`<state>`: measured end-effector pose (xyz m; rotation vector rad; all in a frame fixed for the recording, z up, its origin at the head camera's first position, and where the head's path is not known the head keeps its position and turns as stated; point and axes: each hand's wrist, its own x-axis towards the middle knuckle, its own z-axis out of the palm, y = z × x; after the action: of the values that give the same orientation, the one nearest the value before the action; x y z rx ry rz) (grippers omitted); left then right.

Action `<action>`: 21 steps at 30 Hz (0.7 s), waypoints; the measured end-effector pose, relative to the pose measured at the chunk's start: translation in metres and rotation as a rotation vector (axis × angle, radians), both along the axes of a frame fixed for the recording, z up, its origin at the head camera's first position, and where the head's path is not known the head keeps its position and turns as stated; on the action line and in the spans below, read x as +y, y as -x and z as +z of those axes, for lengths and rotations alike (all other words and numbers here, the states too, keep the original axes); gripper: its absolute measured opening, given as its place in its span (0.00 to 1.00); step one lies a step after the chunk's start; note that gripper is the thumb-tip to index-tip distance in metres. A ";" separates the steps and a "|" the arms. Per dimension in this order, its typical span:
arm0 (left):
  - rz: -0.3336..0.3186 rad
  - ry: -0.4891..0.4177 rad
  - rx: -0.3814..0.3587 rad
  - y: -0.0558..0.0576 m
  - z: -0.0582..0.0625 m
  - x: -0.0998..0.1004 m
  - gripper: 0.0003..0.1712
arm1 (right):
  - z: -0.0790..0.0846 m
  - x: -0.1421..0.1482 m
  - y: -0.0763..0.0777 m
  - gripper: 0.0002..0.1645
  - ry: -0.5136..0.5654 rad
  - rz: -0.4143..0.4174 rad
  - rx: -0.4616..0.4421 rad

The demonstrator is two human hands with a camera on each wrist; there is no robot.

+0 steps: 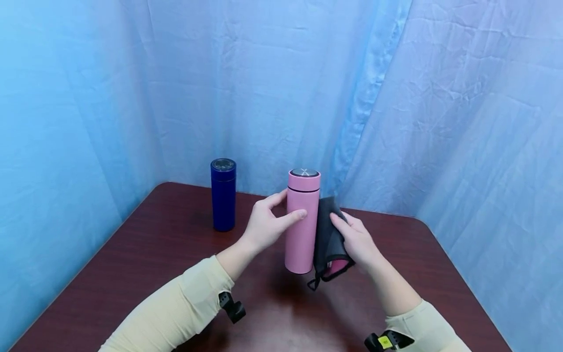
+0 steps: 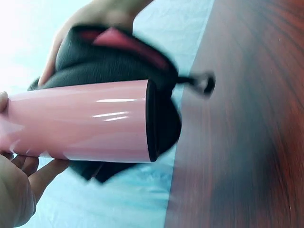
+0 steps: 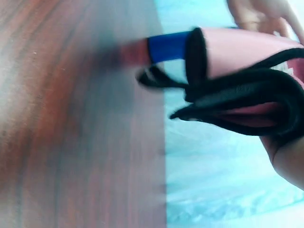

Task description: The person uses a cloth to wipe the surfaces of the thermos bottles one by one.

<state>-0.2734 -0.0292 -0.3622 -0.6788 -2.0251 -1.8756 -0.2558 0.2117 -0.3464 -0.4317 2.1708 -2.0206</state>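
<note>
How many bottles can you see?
2. The pink bottle is held in the left hand, beside the dark pouch; the blue bottle stands on the table, farther left in the head view. The pouch's inside is mostly hidden.

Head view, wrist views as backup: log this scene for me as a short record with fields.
Left hand: holds the pink bottle, thumb across its front
Right hand: grips the dark pouch
Pink bottle: upright, lid on, apparently held off the table
Dark pouch: beside the pink bottle, pink inside showing at its opening; contact unclear
Blue bottle: upright on the table, untouched
Surface: dark reddish-brown table
Backdrop: light blue curtain
</note>
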 end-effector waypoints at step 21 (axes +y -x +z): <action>-0.015 -0.036 -0.010 -0.006 0.011 0.006 0.37 | -0.003 0.004 -0.001 0.35 -0.012 -0.013 -0.160</action>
<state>-0.2676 -0.0232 -0.3517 -0.6783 -1.9926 -1.9227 -0.2553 0.2152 -0.3496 -0.2452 2.0942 -1.9740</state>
